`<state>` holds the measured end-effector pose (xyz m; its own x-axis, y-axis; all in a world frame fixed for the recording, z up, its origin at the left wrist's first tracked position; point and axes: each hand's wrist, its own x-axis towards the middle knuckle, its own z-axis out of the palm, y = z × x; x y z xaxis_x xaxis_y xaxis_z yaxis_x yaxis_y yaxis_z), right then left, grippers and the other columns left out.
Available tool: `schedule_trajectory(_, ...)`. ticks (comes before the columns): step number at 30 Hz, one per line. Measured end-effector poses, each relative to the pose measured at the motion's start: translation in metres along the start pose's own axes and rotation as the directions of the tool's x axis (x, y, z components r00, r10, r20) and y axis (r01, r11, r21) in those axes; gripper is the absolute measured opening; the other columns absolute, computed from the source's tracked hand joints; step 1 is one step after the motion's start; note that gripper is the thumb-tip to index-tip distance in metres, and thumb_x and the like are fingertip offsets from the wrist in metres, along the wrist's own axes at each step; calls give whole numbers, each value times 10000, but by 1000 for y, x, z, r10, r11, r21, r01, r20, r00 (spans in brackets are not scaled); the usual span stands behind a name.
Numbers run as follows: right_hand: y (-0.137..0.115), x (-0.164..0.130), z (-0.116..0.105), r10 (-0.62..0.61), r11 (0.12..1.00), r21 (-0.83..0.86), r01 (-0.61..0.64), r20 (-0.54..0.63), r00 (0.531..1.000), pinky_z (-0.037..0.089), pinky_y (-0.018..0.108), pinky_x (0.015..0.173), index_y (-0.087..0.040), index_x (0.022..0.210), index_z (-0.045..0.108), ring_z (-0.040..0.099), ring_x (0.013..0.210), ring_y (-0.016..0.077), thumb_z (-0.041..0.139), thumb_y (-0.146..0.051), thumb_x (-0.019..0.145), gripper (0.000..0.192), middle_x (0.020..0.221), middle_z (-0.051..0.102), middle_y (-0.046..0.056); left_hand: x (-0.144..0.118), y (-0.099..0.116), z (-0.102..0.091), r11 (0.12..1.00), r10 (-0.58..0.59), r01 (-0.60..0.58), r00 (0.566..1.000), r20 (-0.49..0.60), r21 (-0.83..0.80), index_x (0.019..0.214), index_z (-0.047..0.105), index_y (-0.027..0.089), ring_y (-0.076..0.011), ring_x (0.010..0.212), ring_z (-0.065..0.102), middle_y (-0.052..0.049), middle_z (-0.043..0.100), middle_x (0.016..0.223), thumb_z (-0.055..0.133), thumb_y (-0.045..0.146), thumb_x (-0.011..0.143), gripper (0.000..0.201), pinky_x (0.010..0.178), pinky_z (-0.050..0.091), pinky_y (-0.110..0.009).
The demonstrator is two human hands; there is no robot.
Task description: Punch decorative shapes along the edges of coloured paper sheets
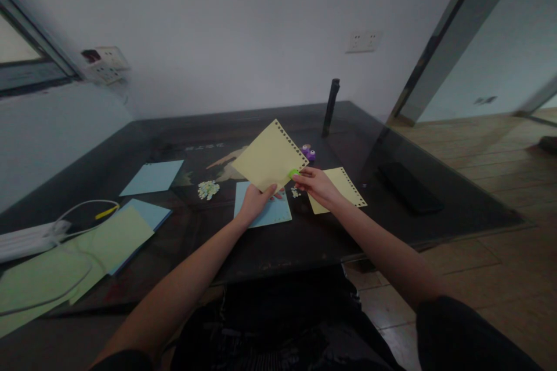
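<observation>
Dark clothing fills the nearest edge, with both forearms reaching out over the dark table.

Held items — the left hand is pinched on the bottom corner of a yellow sheet, raised and tilted above the table. The right hand is clenched around a small green punch, set against the sheet's lower right edge.

Progress, judged from the sheet: holes are punched along the upper right edge and round the right corner; the remaining edges appear untouched, so the border seems about half done at most.

Count:
- Yellow sheets with punched edges: two — the one held, and a second yellow sheet lying flat under the right wrist.
- Blue sheets: three — one blue sheet beneath the hands, one to the left, one partly covered.
- Green sheets: a loose stack at far left, number not clear.
- Purple punches: apparently two, side by side behind the held sheet.
- Piles of paper bits: one.
- White cable: one, with a power strip.
</observation>
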<state>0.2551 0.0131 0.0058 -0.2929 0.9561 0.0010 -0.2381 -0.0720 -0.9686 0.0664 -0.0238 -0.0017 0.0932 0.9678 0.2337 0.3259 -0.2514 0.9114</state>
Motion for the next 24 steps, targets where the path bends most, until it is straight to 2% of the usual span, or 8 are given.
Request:
schedule_trajectory(11, 0, -1, 1, -17, 1000, 1, 17, 4, 1000, 352, 260, 510, -177, 680, 580, 498, 569, 92, 811, -315, 596, 282, 668, 563, -7, 1, -7, 0, 1000, 2, -2, 1000, 9, 14, 837, 731, 109, -161, 565, 613, -53, 718, 643, 529, 330, 836, 300, 585, 487, -243)
schedule_trajectory(24, -1, -1, 1, -10, 1000, 4, 10, 4, 1000, 382, 264, 528, -183, 684, 593, 511, 590, 99, 821, -324, 582, 286, 673, 569, -7, 1, -5, 0, 1000, -9, 9, 1000, 9, 15, 836, 732, 114, -157, 560, 604, -53, 718, 643, 530, 337, 832, 302, 580, 482, -238)
